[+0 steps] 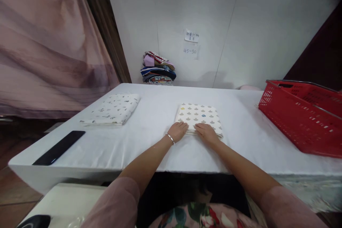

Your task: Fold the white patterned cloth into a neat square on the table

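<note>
A folded white cloth with grey, blue and yellow printed shapes (199,114) lies on the white-covered table (160,107) in front of me. My left hand (178,130), with a silver bracelet at the wrist, rests on the cloth's near left corner. Along the same near edge, farther right, lies my right hand (205,132). Both hands lie fairly flat, fingers pointing inward, and a small gap separates them. At the table's left is another folded white cloth with small grey prints (113,109), untouched.
A red plastic basket (301,117) stands at the right. Near the left front edge lies a flat black object (60,147). Stacked folded clothes (158,69) show behind the table against the wall, beside paper signs (191,50). A pink curtain (53,42) hangs left.
</note>
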The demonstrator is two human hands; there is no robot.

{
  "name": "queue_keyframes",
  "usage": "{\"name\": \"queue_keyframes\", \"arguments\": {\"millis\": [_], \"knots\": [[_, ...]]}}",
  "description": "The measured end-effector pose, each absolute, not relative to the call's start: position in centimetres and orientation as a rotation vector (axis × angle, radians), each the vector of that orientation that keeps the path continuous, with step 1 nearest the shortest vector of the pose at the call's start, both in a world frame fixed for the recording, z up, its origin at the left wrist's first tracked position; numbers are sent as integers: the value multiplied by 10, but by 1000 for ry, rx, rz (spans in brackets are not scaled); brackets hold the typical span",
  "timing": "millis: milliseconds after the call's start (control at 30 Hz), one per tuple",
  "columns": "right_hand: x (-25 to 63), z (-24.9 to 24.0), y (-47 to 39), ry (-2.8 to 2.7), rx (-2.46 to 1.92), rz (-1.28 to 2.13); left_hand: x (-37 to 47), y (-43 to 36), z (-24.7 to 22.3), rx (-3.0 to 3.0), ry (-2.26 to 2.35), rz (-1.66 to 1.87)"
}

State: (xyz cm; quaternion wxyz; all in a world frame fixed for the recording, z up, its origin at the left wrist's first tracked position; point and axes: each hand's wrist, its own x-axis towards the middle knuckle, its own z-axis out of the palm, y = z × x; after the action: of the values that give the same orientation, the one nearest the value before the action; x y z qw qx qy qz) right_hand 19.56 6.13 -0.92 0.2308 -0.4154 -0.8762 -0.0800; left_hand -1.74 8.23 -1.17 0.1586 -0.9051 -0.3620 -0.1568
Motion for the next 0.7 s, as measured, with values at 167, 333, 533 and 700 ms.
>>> {"name": "queue_keyframes", "arguments": {"millis": [167, 333, 533, 700], "knots": [[192, -9, 64, -2370, -1097, -235, -20, 86, -9, -2585, -1083, -429], [192, -14, 61, -2389, -1106, -291, -24, 80, -21, -2600, -1095, -471], [194, -16, 61, -2454, -1135, -273, -26, 78, -32, -2600, -1136, -536], [194, -12, 60, -2495, -1159, -230, -27, 80, -28, -2616, -1133, -503]]}}
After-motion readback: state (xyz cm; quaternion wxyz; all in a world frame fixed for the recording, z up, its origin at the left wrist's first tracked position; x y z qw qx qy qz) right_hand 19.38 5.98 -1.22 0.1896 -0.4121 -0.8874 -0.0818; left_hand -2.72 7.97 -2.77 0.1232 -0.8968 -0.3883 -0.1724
